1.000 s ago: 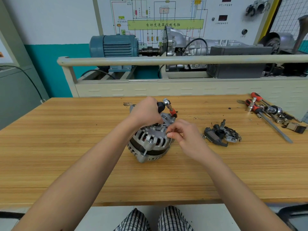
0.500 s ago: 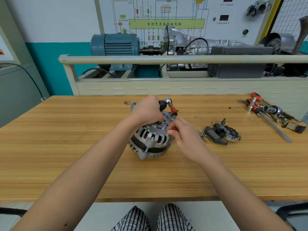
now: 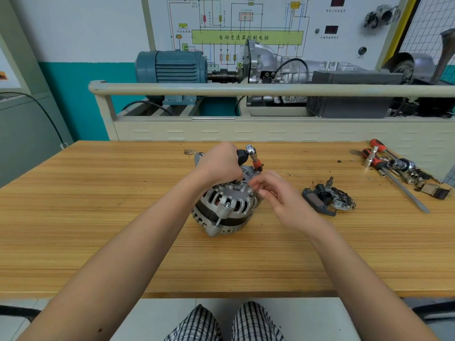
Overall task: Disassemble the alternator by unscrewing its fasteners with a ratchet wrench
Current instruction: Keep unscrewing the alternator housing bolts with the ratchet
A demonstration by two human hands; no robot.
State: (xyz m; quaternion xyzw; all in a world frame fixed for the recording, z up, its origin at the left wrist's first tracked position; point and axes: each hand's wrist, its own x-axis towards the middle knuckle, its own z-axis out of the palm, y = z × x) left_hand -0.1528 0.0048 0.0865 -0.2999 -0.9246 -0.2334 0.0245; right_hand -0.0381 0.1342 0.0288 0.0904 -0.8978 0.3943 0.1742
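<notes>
We work at a wooden table (image 3: 123, 217) with both bare hands on an alternator (image 3: 222, 207), which sits tilted on the table's middle, its slotted silver housing turned toward us and a bolt head showing on its near lug.

Our left hand (image 3: 220, 164) comes in from the lower left and its grip is clamped round the black handle of the ratchet wrench (image 3: 247, 156). The handle pokes out just right of the knuckles, and the chrome head with its red collar stands just beyond, above the far top of the alternator. Where the tool meets the housing is hidden under the hand, so we cannot tell which fastener it sits on.

Our right hand (image 3: 278, 195) lies just right of the alternator's top edge. Its fingers are curled with thumb and forefinger drawn together at the housing rim; whether this grip pinches a small part or only touches the metal we cannot tell, since the fingertips are blurred.

Right of the right grip, apart from it, lies a removed black and metal rectifier assembly (image 3: 328, 196). Farther right, near the table's far corner, lies a cluster of red-handled screwdrivers and sockets (image 3: 394, 168). Just left of the left grip, near the table's far edge, lies a small round metal piece (image 3: 190, 151).

Beyond the table stands a training rig with a blue electric motor (image 3: 171, 67) and a wiring diagram board (image 3: 246, 25). Our checked trousers (image 3: 224, 323) show below the table's near edge.
</notes>
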